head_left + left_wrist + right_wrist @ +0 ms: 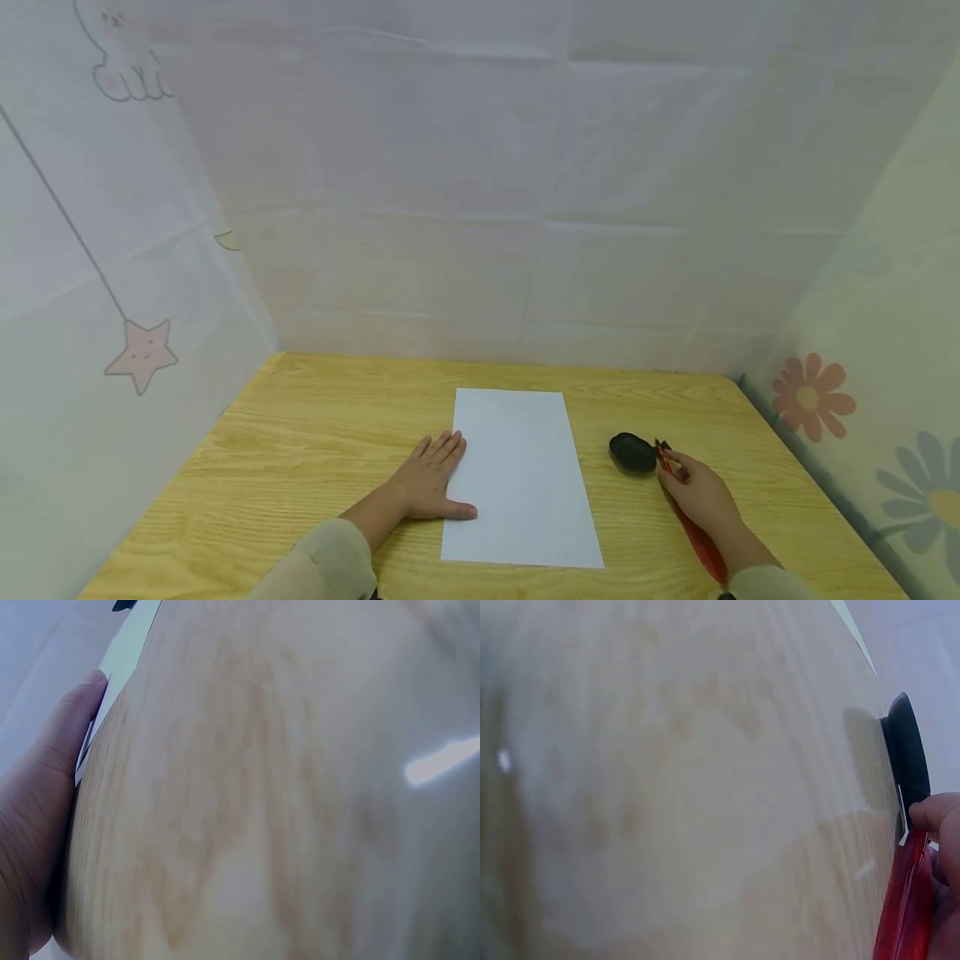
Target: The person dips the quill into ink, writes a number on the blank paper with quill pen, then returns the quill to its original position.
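Paper, white and plain, lies flat near the middle of the table. I see no line, fold or cut on it. The left hand is spread out flat at its left edge. Its fingers are straight, and the thumb reaches over onto the white. It looks to be keeping the paper from sliding, though I can't tell how hard it is pressing.

Over on the right, well apart from the paper, the right hand pinches a long red tool near its far end, between thumb and finger. I can't tell what sort of tool it is. A round black thing sits on the table, just beside those fingers and between them and the paper. From here I can't tell if the tool touches it.

It looks like the very start to me. The paper is laid out, one hand is on it, and the tool is gripped. The tool's tip is not at the paper, and the paper is bare, so any work on it looks left to do.
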Demonstrator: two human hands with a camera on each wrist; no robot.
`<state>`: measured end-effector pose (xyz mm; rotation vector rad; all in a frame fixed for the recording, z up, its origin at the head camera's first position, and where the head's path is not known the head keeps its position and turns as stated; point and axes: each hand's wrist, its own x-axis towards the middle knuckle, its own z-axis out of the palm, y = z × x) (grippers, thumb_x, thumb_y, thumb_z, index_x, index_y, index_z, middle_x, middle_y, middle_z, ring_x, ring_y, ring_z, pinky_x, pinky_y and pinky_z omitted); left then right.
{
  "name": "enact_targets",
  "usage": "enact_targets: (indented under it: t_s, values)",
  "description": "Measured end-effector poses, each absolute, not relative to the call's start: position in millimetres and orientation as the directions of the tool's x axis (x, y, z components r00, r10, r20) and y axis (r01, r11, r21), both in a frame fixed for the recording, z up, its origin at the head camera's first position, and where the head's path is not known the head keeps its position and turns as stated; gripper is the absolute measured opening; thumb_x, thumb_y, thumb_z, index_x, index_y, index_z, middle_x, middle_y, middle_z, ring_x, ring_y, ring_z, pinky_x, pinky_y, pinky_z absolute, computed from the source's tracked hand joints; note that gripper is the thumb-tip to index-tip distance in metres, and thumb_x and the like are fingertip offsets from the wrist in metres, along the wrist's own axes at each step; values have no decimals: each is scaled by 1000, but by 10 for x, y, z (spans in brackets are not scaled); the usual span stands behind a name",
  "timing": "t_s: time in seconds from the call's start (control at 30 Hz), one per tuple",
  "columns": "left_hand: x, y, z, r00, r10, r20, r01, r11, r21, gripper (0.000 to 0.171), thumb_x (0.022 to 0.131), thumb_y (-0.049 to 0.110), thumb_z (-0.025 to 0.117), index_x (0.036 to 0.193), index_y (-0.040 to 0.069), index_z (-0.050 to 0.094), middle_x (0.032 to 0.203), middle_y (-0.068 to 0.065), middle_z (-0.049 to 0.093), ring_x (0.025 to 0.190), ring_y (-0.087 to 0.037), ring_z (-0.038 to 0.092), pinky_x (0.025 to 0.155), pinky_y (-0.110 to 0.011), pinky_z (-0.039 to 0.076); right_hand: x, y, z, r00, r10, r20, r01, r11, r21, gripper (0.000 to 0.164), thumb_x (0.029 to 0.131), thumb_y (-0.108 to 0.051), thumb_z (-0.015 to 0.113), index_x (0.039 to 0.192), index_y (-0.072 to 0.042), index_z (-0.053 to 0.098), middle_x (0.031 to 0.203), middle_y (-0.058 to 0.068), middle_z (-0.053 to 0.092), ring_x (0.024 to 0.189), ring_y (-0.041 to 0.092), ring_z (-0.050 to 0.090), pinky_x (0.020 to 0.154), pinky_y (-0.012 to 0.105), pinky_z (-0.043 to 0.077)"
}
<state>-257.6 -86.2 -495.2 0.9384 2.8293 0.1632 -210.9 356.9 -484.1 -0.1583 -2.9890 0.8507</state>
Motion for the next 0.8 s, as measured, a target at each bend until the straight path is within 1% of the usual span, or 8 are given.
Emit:
enact_targets:
  t_s: [0.23, 0.33, 0.47, 0.8]
  values:
    - [-2578, -863, -4954, -791, 602, -112, 582, 796, 167, 112, 82, 79, 50, 158, 7, 13, 167, -9, 7, 154, -25, 8, 124, -50, 9, -2090, 3543, -4846, -987, 162, -6, 135, 804, -579, 56, 97, -28, 57, 141, 5, 46, 94, 11, 63, 71, 16, 50, 58, 28, 39]
    - [-2575, -865, -4951, -789, 605, -112, 585, 794, 168, 112, 82, 79, 50, 158, 6, 13, 166, -9, 7, 154, -26, 8, 124, -50, 9, -2079, 3535, -4857, -981, 192, -8, 157, 777, -610, 56, 96, -28, 56, 142, 3, 46, 94, 11, 63, 70, 16, 50, 56, 28, 40]
    - [-2569, -872, -4936, -785, 609, -116, 587, 790, 178, 111, 82, 79, 50, 158, 6, 13, 166, -9, 8, 154, -26, 8, 124, -51, 10, -2076, 3527, -4867, -976, 217, -10, 173, 749, -640, 56, 97, -29, 55, 143, 2, 45, 97, 13, 63, 72, 16, 52, 56, 27, 43]
    - [-2633, -890, -5067, -782, 616, -93, 589, 779, 214, 115, 79, 85, 45, 158, 8, 11, 167, -7, 3, 155, -24, 3, 125, -51, 4, -2101, 3485, -4850, -971, 238, 16, 167, 725, -668, 52, 99, -28, 53, 142, 0, 45, 102, 16, 65, 75, 14, 55, 59, 27, 46]
